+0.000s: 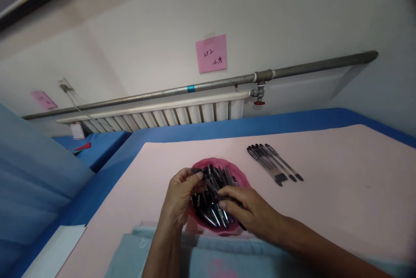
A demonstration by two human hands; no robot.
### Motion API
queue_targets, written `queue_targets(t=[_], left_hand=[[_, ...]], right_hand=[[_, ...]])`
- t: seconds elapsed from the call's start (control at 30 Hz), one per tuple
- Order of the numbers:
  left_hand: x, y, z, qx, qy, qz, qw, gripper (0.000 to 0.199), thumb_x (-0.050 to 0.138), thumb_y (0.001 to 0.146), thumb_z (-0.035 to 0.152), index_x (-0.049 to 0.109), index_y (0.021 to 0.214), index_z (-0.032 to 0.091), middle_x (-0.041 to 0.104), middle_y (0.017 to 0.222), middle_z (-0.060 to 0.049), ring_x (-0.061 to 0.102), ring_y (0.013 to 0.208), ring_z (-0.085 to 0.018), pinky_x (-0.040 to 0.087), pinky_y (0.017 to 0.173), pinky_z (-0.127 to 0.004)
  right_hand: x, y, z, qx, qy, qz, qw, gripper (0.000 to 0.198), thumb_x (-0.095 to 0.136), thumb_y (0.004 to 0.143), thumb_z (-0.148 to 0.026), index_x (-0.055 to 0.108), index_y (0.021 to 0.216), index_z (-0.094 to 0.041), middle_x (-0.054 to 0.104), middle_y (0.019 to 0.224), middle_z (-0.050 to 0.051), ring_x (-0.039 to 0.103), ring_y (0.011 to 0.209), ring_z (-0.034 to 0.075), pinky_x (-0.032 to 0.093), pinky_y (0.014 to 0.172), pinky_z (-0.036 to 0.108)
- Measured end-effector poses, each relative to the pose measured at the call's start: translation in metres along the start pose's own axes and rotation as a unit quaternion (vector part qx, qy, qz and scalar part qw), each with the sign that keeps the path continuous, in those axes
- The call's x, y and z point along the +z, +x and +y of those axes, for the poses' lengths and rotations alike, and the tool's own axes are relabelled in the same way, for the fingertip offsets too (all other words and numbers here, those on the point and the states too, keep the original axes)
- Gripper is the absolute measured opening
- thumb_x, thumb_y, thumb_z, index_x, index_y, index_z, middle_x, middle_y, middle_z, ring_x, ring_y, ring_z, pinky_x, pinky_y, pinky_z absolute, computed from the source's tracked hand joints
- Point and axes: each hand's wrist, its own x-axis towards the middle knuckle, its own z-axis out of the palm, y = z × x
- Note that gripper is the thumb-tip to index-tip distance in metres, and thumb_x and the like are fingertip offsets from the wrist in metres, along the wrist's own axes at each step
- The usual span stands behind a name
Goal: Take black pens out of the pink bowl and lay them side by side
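Note:
A pink basket [244, 177] with a wavy rim holds many dark pen parts [212, 213], among them black caps and clear barrels. Over it, my left hand [186, 191] pinches one end of a slim clear pen [212, 188] between thumb and fingers. My right hand [248, 208] grips the same pen farther down, its fingers closed around it. Beyond the basket to the right, several finished-looking capped pens [268, 163] lie side by side in a slanted row on the pink sheet.
A pink sheet [338, 208] covers the blue table [292, 117]. Light blue cloth [201, 256] lies along the near edge, and white paper [55, 252] at the lower left. Behind stand a white radiator [182, 115] and a metal pipe [224, 83]. A blue curtain [29, 182] hangs left.

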Motion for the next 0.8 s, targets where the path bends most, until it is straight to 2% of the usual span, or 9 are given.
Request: queue_targets(t=[0.37, 0.57, 0.67, 0.8], left_hand=[[0.010, -0.004, -0.009, -0.025, 0.017, -0.075, 0.997, 0.021, 0.076, 0.061, 0.023, 0.064, 0.074, 0.013, 0.063, 0.066, 0.001, 0.055, 0.055, -0.007, 0.042, 0.057, -0.019], [0.010, -0.006, -0.004, -0.014, 0.060, -0.085, 0.994, 0.020, 0.073, 0.063, 0.026, 0.064, 0.076, 0.014, 0.063, 0.067, 0.000, 0.054, 0.058, -0.008, 0.041, 0.059, -0.020], [0.001, -0.003, 0.001, 0.033, 0.125, -0.043, 0.991, 0.019, 0.068, 0.068, 0.031, 0.065, 0.078, 0.015, 0.064, 0.070, -0.001, 0.056, 0.064, -0.011, 0.042, 0.060, -0.022], [-0.018, 0.007, 0.003, 0.086, 0.218, 0.068, 0.970, 0.016, 0.063, 0.069, 0.031, 0.065, 0.076, 0.017, 0.063, 0.066, 0.000, 0.056, 0.061, -0.013, 0.042, 0.059, -0.024]], right_hand=[[0.001, 0.000, 0.005, 0.066, 0.102, 0.034, 0.992, 0.010, 0.055, 0.077, -0.027, 0.059, 0.078, -0.018, 0.053, 0.062, -0.002, 0.047, 0.055, 0.012, 0.037, 0.050, 0.024], [0.001, 0.001, 0.004, 0.047, 0.059, 0.069, 0.995, 0.011, 0.055, 0.078, -0.028, 0.061, 0.080, -0.019, 0.059, 0.067, 0.000, 0.053, 0.060, 0.014, 0.043, 0.056, 0.026], [-0.002, 0.003, 0.004, 0.036, 0.066, 0.129, 0.989, 0.017, 0.054, 0.080, -0.032, 0.061, 0.087, -0.019, 0.063, 0.074, 0.001, 0.057, 0.066, 0.015, 0.046, 0.062, 0.027], [-0.008, 0.004, 0.008, 0.055, 0.112, 0.202, 0.972, 0.020, 0.055, 0.079, -0.036, 0.061, 0.086, -0.019, 0.061, 0.073, 0.000, 0.055, 0.067, 0.015, 0.046, 0.061, 0.026]])
